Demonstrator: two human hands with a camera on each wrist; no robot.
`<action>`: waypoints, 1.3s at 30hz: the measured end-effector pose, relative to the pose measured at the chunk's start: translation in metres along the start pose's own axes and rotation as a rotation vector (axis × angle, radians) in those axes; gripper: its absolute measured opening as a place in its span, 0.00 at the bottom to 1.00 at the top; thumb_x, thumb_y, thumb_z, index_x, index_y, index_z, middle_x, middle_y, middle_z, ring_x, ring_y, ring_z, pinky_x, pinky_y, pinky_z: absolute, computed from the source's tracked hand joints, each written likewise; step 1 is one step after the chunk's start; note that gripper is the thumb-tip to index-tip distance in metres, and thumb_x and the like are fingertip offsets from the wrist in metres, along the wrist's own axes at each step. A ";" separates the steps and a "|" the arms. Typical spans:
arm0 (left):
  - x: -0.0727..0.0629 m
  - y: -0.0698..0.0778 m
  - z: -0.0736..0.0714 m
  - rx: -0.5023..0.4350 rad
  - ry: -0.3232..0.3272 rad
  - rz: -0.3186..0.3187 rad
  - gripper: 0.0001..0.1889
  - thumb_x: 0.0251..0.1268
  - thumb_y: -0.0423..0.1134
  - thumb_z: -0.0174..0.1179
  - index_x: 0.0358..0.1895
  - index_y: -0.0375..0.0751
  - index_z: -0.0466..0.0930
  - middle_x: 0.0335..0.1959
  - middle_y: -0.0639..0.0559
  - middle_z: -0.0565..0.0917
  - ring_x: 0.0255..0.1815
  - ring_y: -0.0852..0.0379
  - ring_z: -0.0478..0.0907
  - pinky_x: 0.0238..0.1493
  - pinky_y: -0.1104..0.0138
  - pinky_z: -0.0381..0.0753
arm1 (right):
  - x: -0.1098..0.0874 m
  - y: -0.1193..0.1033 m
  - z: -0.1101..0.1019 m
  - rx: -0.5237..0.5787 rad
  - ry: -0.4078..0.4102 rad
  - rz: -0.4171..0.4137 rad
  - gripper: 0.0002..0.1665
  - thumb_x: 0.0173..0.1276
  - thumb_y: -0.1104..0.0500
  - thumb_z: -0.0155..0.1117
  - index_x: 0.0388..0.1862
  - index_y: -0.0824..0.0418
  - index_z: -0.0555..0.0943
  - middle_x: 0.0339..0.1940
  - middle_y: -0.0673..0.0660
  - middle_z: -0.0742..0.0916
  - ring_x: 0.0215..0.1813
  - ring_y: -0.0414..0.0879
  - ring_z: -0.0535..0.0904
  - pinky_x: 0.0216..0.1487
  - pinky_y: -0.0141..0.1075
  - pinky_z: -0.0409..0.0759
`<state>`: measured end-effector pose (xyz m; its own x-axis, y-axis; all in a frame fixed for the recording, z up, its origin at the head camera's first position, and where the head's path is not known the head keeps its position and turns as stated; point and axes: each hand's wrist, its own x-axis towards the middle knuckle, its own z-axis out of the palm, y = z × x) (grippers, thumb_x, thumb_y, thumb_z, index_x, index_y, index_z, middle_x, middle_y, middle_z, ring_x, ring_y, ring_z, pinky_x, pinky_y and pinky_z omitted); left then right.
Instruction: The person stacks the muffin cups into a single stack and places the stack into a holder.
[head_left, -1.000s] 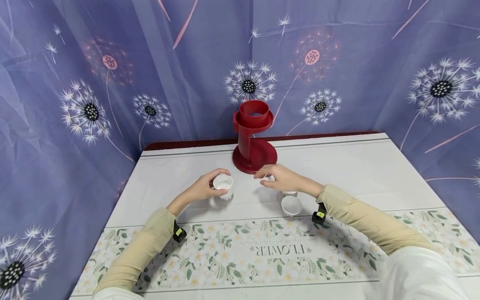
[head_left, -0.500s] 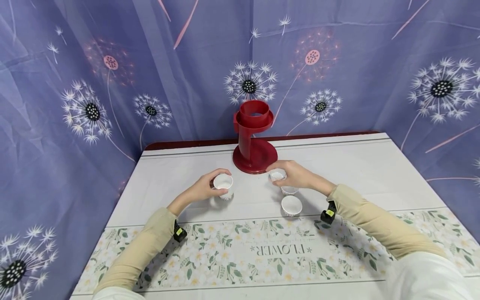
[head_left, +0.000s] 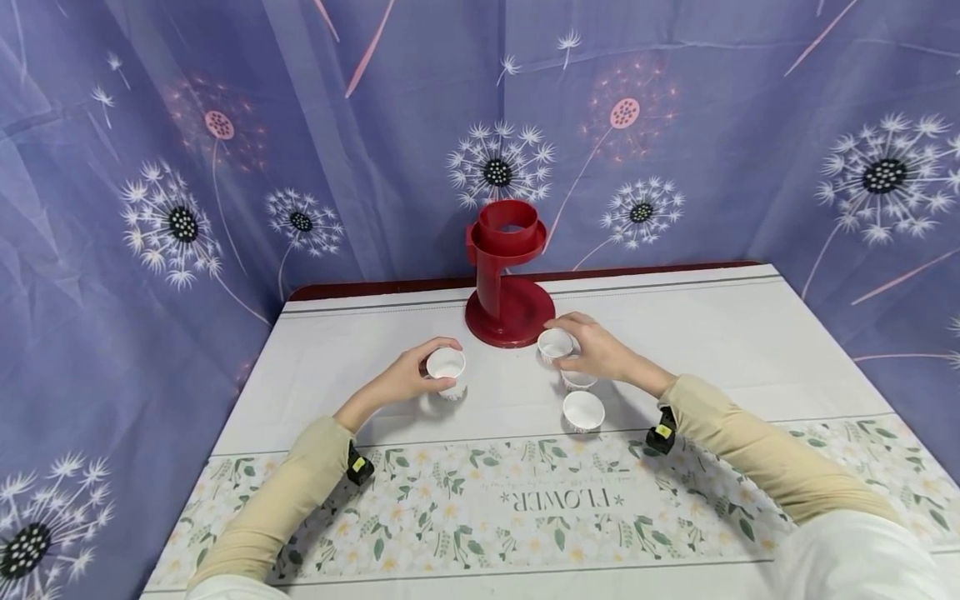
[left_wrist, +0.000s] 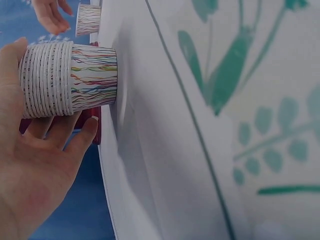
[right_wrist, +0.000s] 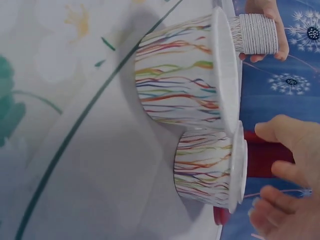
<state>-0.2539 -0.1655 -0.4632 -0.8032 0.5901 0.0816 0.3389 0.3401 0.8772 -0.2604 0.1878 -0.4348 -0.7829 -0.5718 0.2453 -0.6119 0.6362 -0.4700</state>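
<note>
Over my feed, the left hand (head_left: 401, 379) grips an upright stack of white paper cups with coloured streaks (left_wrist: 94, 77) (nested rim over rim), while the right hand (head_left: 600, 350), fingers parted and holding nothing, hovers by the farthest of three matching cups (head_left: 556, 344), near a round-based red stand (head_left: 487, 287)

Head view looks forward-down; close wrist views share stacked cups (left_wrist: 70, 77).

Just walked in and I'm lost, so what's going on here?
A person's left hand grips a stack of tapered white paper cups with multicoloured streaks. Their right hand, fingers relaxed, is at the farthest cup of three similar upright ones on the white floral tablecloth. A round-based red stand rises behind.
</note>
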 end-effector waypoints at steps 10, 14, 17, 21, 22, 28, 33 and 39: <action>0.000 0.003 -0.001 -0.008 -0.012 0.005 0.29 0.59 0.33 0.67 0.65 0.37 0.68 0.56 0.39 0.75 0.46 0.52 0.76 0.45 0.68 0.78 | 0.006 0.001 0.010 -0.074 -0.008 0.223 0.47 0.54 0.55 0.72 0.68 0.73 0.64 0.53 0.73 0.82 0.57 0.63 0.76 0.55 0.55 0.77; 0.000 0.004 0.000 -0.009 -0.016 -0.006 0.29 0.60 0.33 0.67 0.65 0.37 0.68 0.55 0.38 0.76 0.45 0.51 0.76 0.44 0.68 0.78 | 0.008 -0.002 0.013 -0.081 -0.026 0.297 0.49 0.54 0.53 0.72 0.69 0.74 0.62 0.53 0.73 0.82 0.56 0.65 0.78 0.54 0.55 0.77; 0.000 0.006 0.000 -0.011 -0.016 -0.028 0.29 0.60 0.33 0.67 0.65 0.38 0.68 0.54 0.39 0.77 0.46 0.50 0.76 0.44 0.69 0.78 | 0.010 -0.003 0.014 -0.089 -0.035 0.334 0.48 0.55 0.53 0.72 0.67 0.75 0.63 0.53 0.73 0.82 0.56 0.65 0.78 0.54 0.55 0.77; 0.000 0.005 0.001 -0.011 -0.012 -0.041 0.29 0.60 0.33 0.67 0.65 0.38 0.68 0.54 0.39 0.77 0.47 0.48 0.76 0.45 0.68 0.78 | 0.012 -0.005 0.014 -0.093 -0.049 0.376 0.43 0.54 0.54 0.72 0.64 0.74 0.68 0.53 0.72 0.82 0.56 0.65 0.78 0.54 0.54 0.77; 0.000 0.005 0.002 -0.012 -0.011 -0.040 0.29 0.60 0.33 0.67 0.65 0.37 0.68 0.55 0.39 0.77 0.47 0.47 0.76 0.45 0.67 0.77 | 0.012 -0.005 0.014 -0.094 -0.052 0.384 0.42 0.54 0.54 0.72 0.62 0.74 0.69 0.53 0.71 0.83 0.56 0.65 0.78 0.55 0.54 0.77; 0.000 0.003 0.002 -0.009 -0.010 -0.038 0.29 0.60 0.33 0.67 0.65 0.38 0.68 0.55 0.39 0.77 0.47 0.48 0.76 0.45 0.67 0.77 | 0.014 -0.006 0.016 -0.093 -0.064 0.402 0.37 0.55 0.54 0.72 0.59 0.71 0.73 0.54 0.69 0.83 0.57 0.64 0.78 0.57 0.52 0.76; -0.001 0.003 0.001 -0.012 -0.018 -0.032 0.29 0.60 0.34 0.67 0.65 0.38 0.68 0.54 0.40 0.76 0.46 0.49 0.76 0.45 0.68 0.77 | 0.015 -0.005 0.016 -0.081 -0.046 0.373 0.35 0.55 0.55 0.72 0.58 0.71 0.74 0.53 0.68 0.84 0.56 0.63 0.79 0.56 0.53 0.76; -0.001 0.002 0.000 -0.022 -0.016 -0.020 0.30 0.60 0.34 0.67 0.65 0.37 0.67 0.54 0.41 0.76 0.46 0.51 0.76 0.45 0.68 0.78 | 0.017 -0.006 0.018 -0.040 -0.011 0.254 0.29 0.55 0.57 0.72 0.53 0.70 0.76 0.47 0.65 0.85 0.50 0.59 0.81 0.51 0.50 0.78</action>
<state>-0.2524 -0.1656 -0.4614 -0.8017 0.5951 0.0562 0.3118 0.3360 0.8888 -0.2680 0.1644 -0.4431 -0.9108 -0.3967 0.1145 -0.4002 0.7800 -0.4811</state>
